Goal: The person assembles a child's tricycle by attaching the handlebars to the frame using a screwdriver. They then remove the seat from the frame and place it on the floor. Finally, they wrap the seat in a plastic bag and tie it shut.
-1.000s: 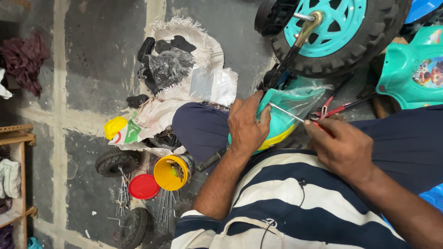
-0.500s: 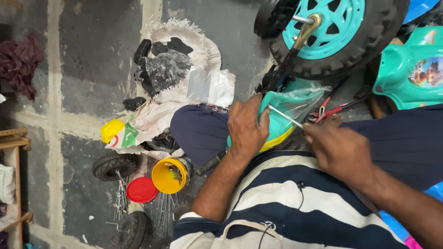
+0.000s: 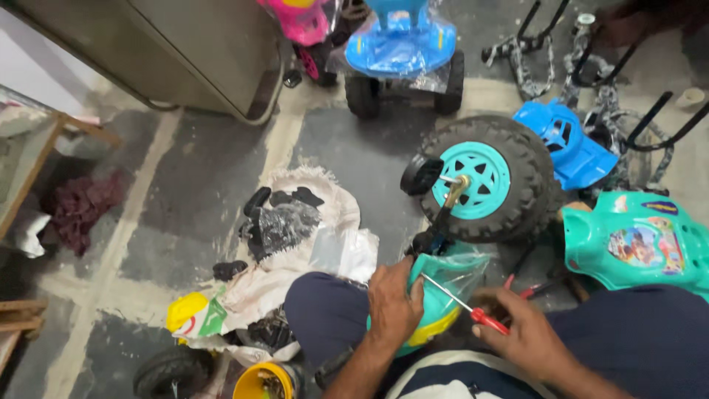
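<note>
While our left hand [image 3: 393,307] clamps the teal-and-yellow plastic toy part [image 3: 436,295] on our lap, right-hand [image 3: 526,336] fingers grip the red-handled screwdriver [image 3: 464,304]; its tip could slip on the film-wrapped plastic toward that hand.

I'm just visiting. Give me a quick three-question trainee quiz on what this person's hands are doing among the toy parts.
1. True or false: the right hand holds a red-handled screwdriver.
2. What does the left hand rest on? A) the teal plastic part B) a pink toy car C) a yellow tub
3. What colour is the hub of the big black wheel beyond the hands?

Key: 1 true; 2 A; 3 teal.
</note>
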